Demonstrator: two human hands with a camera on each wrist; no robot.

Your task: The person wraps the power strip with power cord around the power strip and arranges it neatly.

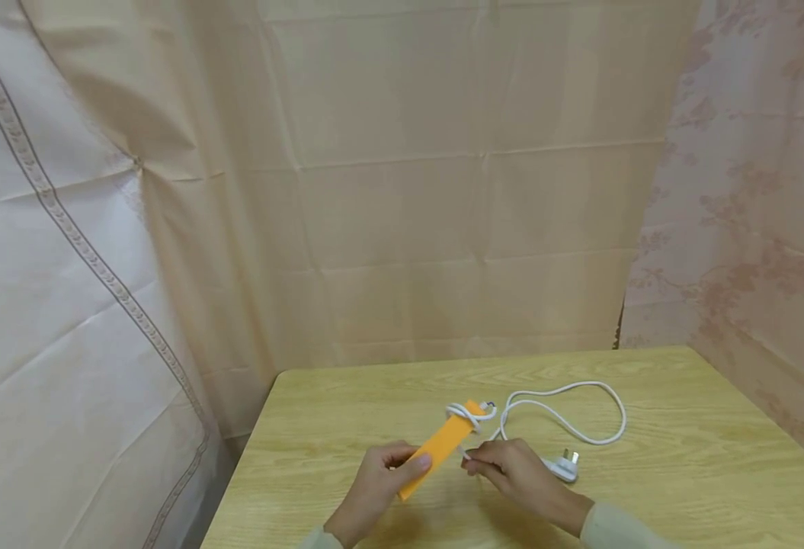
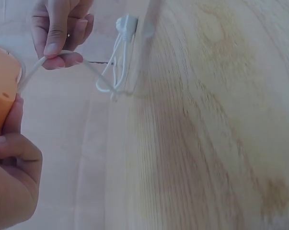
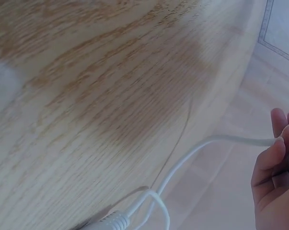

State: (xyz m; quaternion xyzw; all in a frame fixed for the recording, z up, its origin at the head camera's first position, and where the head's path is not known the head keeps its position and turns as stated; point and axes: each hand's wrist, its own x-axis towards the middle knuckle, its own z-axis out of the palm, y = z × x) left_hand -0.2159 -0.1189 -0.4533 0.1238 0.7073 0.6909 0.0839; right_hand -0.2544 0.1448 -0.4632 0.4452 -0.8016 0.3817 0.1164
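Observation:
My left hand (image 1: pixel 379 479) grips the lower end of a slim orange power strip (image 1: pixel 443 444), its thumb lying across the top face. A white cord (image 1: pixel 624 418) wraps around the strip's far end. Just right of the strip, my right hand (image 1: pixel 521 476) pinches the cord between thumb and fingers. The left wrist view shows a stretch of cord (image 2: pixel 33 73) running from the strip (image 2: pixel 4 81) to the right fingertips. Behind the right hand, the white plug (image 1: pixel 566 467) lies on the table with its prongs showing. The strip's underside is hidden in the head view.
A wood-grain table (image 1: pixel 347 404) lies under both hands. The rest of the cord forms a loose loop on its right half. Beige cloth (image 1: pixel 402 229) hangs behind the table, with a patterned white cloth (image 1: pixel 65 320) at left and a floral one (image 1: pixel 751 229) at right.

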